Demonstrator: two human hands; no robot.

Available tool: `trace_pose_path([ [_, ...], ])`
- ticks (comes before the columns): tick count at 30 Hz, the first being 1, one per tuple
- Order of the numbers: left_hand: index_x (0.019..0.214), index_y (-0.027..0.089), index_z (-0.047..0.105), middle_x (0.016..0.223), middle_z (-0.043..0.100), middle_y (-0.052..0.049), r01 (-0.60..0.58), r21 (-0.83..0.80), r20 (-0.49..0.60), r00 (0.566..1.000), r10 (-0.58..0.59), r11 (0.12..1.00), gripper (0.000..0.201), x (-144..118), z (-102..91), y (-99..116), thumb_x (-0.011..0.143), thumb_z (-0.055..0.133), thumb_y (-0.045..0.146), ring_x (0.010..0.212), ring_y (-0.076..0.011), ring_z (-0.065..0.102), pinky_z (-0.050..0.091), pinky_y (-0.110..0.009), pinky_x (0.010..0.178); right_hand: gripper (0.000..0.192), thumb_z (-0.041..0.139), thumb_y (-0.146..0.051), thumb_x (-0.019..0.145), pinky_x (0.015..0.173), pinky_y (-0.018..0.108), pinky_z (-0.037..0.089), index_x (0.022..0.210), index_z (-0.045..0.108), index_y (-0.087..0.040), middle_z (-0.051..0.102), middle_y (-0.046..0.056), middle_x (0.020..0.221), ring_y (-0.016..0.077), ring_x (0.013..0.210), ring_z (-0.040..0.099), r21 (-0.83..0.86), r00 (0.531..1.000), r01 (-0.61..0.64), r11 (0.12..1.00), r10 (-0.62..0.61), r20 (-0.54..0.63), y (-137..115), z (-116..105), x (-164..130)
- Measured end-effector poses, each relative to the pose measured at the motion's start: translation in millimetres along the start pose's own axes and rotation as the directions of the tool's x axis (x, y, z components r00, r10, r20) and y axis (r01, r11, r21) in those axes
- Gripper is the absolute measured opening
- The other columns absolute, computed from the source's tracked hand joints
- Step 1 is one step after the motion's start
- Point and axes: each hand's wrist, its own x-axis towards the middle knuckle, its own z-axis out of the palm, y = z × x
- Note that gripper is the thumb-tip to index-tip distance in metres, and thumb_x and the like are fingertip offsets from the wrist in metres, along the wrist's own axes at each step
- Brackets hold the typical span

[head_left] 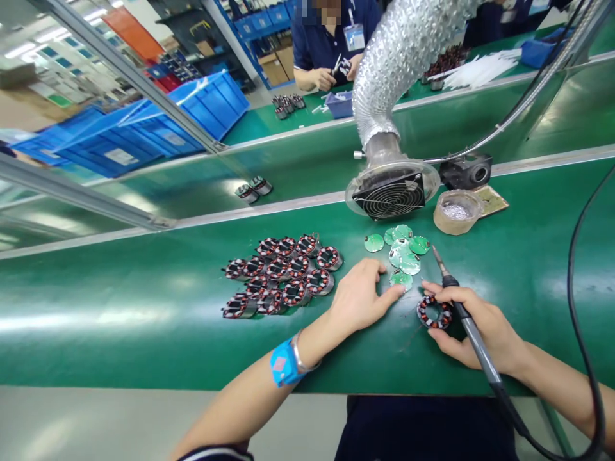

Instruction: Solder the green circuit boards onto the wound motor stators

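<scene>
My left hand [364,296] rests low over the green table, fingers curved and thumb held apart from them. Its thumb tip reaches the edge of a small round green circuit board [400,279]. Just beyond lies a loose pile of similar boards [403,251]. In my right hand [485,326] is a soldering iron [473,336], its tip pointing up and away from me. The same hand's thumb and fingers also grip a ring-shaped motor stator [434,312] with copper windings. To the left of my left hand, several stators [283,272] stand grouped in rows.
A fume extractor fan [391,195] on a silver duct hangs behind the boards. Beside it are a round tub [456,211] of shiny bits and a black holder [466,171]. The iron's cable [571,269] loops at right. Across the line, a co-worker [331,45] handles a part.
</scene>
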Motion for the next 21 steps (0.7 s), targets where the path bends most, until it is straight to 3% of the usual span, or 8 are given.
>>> trace_pose_path([
  [2, 0.100, 0.017, 0.053, 0.098, 0.057, -0.007, -0.054, 0.034, -0.008, 0.998, 0.055, 0.998, 0.040, 7.2, 9.8, 2.7, 0.079, 0.065, 0.049, 0.093, -0.0240, 0.056, 0.047, -0.039, 0.083, 0.047, 0.064, -0.018, 0.080, 0.095, 0.033, 0.054, 0.120, 0.041, -0.022, 0.062, 0.013, 0.129, 0.0216, 0.116, 0.063, -0.007, 1.000, 0.013, 1.000, -0.013, -0.006, 1.0, 0.5, -0.7],
  [5, 0.096, 0.018, 0.050, 0.098, 0.055, -0.006, -0.062, -0.023, 0.019, 0.998, 0.062, 0.998, 0.029, 7.3, 12.0, 0.8, 0.079, 0.066, 0.036, 0.091, -0.0221, 0.055, 0.047, -0.038, 0.082, 0.047, 0.063, -0.018, 0.080, 0.095, 0.036, 0.054, 0.121, 0.041, -0.022, 0.062, 0.014, 0.128, 0.0233, 0.117, 0.062, -0.005, 1.000, 0.030, 1.000, -0.030, -0.005, -0.1, -0.9, -0.2],
  [9, 0.091, 0.019, 0.046, 0.093, 0.056, -0.004, -0.058, -0.294, -0.044, 0.998, 0.047, 0.954, 0.006, -0.4, -3.8, -4.1, 0.086, 0.048, 0.015, 0.089, -0.0177, 0.056, 0.047, -0.035, 0.083, 0.048, 0.064, -0.018, 0.079, 0.094, 0.041, 0.055, 0.122, 0.043, -0.021, 0.061, 0.016, 0.130, 0.0267, 0.116, 0.062, -0.045, 0.995, 0.082, 0.996, -0.084, -0.051, -9.2, -11.7, 10.9],
  [12, 0.097, 0.018, 0.049, 0.094, 0.058, -0.004, -0.071, -0.574, -0.041, 0.997, 0.058, 0.816, 0.012, -3.1, -15.0, 7.1, 0.087, 0.046, 0.013, 0.086, -0.0145, 0.058, 0.048, -0.029, 0.078, 0.051, 0.063, -0.014, 0.080, 0.097, 0.045, 0.053, 0.126, 0.041, -0.022, 0.060, 0.016, 0.131, 0.0285, 0.123, 0.057, -0.079, 0.978, 0.183, 0.980, -0.190, -0.091, -21.0, -22.7, 25.4],
  [15, 0.117, 0.019, 0.047, 0.092, 0.062, -0.003, -0.011, -0.752, 0.086, 0.990, 0.115, 0.659, 0.037, -2.2, -18.7, 29.6, 0.081, 0.057, 0.014, 0.080, -0.0131, 0.060, 0.048, -0.026, 0.074, 0.055, 0.059, -0.009, 0.082, 0.102, 0.047, 0.049, 0.131, 0.038, -0.023, 0.056, 0.014, 0.136, 0.0282, 0.130, 0.050, -0.055, 0.960, 0.278, 0.959, -0.279, -0.015, -31.9, -27.8, 35.8],
  [19, 0.126, 0.018, 0.035, 0.086, 0.065, -0.003, 0.196, -0.895, 0.287, 0.941, 0.181, 0.400, 0.055, 0.3, -14.0, 48.8, 0.077, 0.060, 0.013, 0.077, -0.0137, 0.064, 0.049, -0.027, 0.073, 0.048, 0.056, -0.009, 0.086, 0.096, 0.041, 0.055, 0.128, 0.043, -0.026, 0.061, 0.007, 0.129, 0.0246, 0.124, 0.056, -0.101, 0.959, 0.257, 0.961, -0.242, 0.145, -36.3, -26.6, 31.4],
  [21, 0.127, 0.018, 0.034, 0.087, 0.067, -0.005, 0.234, -0.904, 0.318, 0.927, 0.198, 0.358, 0.057, 1.0, -11.9, 47.1, 0.077, 0.060, 0.014, 0.080, -0.0156, 0.065, 0.050, -0.029, 0.074, 0.042, 0.057, -0.011, 0.087, 0.092, 0.040, 0.056, 0.125, 0.047, -0.028, 0.064, 0.005, 0.124, 0.0245, 0.119, 0.058, -0.165, 0.962, 0.234, 0.958, -0.204, 0.180, -34.6, -26.9, 23.7],
])
